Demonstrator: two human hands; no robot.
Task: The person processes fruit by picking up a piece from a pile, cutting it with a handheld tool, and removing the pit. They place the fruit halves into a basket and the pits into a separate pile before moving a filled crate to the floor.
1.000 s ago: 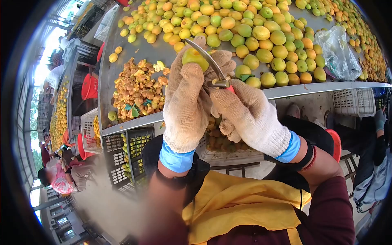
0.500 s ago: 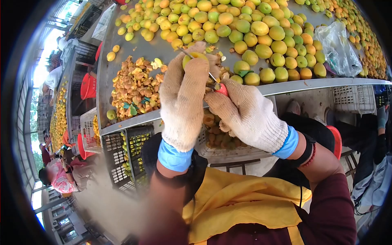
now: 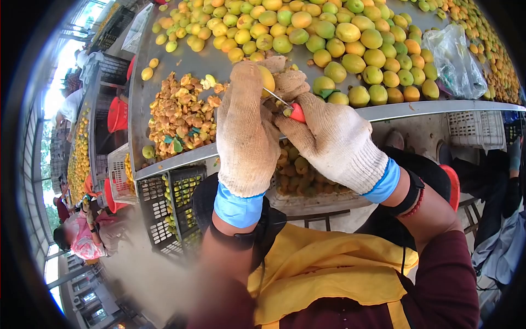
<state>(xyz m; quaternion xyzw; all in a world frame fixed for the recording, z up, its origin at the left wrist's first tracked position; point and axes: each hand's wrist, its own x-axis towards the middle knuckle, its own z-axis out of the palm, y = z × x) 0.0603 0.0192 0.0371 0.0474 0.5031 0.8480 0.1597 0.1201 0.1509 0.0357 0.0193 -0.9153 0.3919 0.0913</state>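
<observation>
Yellow fruit (image 3: 267,78) held above bench (image 3: 181,60) edge, wrapped in gloved left hand (image 3: 245,131). Right hand (image 3: 329,137) clenched on red-handled knife (image 3: 289,107); blade enters fruit. Knife long axis runs low-right to upper-left, tip toward left fingers. Risk: blade slipping through soft flesh into left glove. Cut pieces (image 3: 183,115) heaped at left.

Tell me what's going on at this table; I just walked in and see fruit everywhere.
A person in knit gloves holds a yellow fruit in the left hand and works a red-handled knife into it with the right hand. Whole fruit covers the metal table, a heap of cut pieces lies to the left, and a crate sits below.
</observation>
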